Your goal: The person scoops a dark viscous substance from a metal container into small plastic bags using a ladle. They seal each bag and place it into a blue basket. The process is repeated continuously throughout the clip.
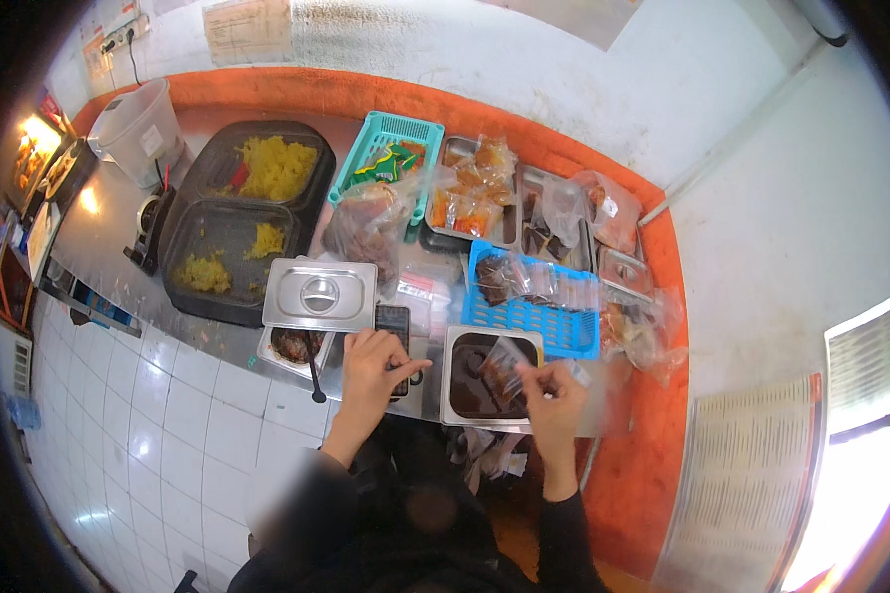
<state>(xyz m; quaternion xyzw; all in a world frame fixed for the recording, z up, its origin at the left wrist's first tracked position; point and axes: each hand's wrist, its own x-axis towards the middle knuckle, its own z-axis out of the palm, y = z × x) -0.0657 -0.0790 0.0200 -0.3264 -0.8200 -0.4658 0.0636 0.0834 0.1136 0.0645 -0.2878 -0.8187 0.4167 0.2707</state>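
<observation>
My right hand point(556, 396) pinches the top of a small clear plastic sachet point(500, 370) with brown sauce in it. The sachet hangs tilted over a square steel pan point(460, 411) of dark brown sauce at the table's front edge. To the left, my left hand point(373, 362) is raised with its fingers curled and the thumb apart; nothing shows in it. Partly behind that hand lies a dark phone point(393, 320). A steel lid point(320, 295) rests above a container of dark food point(294, 345), and a black-handled utensil point(314, 370) sticks out from there.
Sealed sachets lie in a blue plastic basket point(534, 319) behind the pan. Farther back are a steel tray of bagged food point(475, 200), a teal basket point(408, 122) and a knotted plastic bag point(371, 230). A black two-part pan point(230, 215) holds yellow food on the left.
</observation>
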